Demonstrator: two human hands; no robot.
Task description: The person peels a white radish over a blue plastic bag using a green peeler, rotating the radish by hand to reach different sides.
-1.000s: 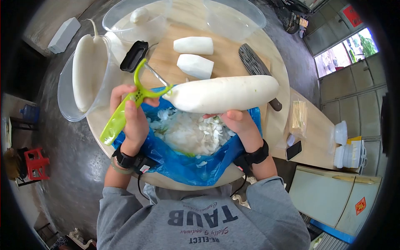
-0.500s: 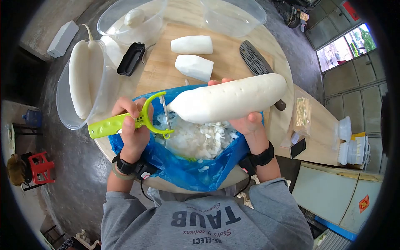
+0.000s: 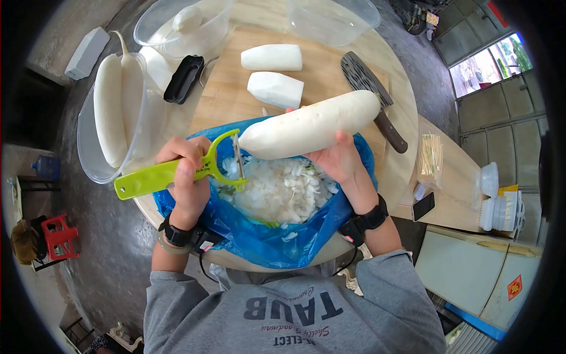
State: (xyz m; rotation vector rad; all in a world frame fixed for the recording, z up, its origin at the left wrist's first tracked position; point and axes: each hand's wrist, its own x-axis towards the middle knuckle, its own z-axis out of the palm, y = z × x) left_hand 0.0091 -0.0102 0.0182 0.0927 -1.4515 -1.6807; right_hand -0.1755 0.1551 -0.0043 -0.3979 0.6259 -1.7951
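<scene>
A green Y-shaped peeler [image 3: 150,179] is gripped in my left hand [image 3: 190,177], its metal blade upright beside the tapered end of a large white radish [image 3: 312,125]. My right hand [image 3: 339,156] supports that radish from beneath, with the thumb along its near side and fingertips showing past its far side. Both are held over a blue plastic bag [image 3: 283,251], which is spread open and filled with white peelings [image 3: 289,192]. Beyond it, two cut radish pieces, one [image 3: 272,58] behind the other [image 3: 276,89], lie on a wooden cutting board [image 3: 221,94].
A cleaver [image 3: 368,82] rests on the board's right side. At left, a clear tub [image 3: 88,153] holds long radishes; two more clear tubs stand at the back. A black tray [image 3: 184,79] lies between. Skewers [image 3: 431,159] and a phone [image 3: 423,206] are at right.
The radish has shifted left and slightly away from me in my right hand, uncovering the cleaver's handle. My left hand and the peeler have moved slightly left.
</scene>
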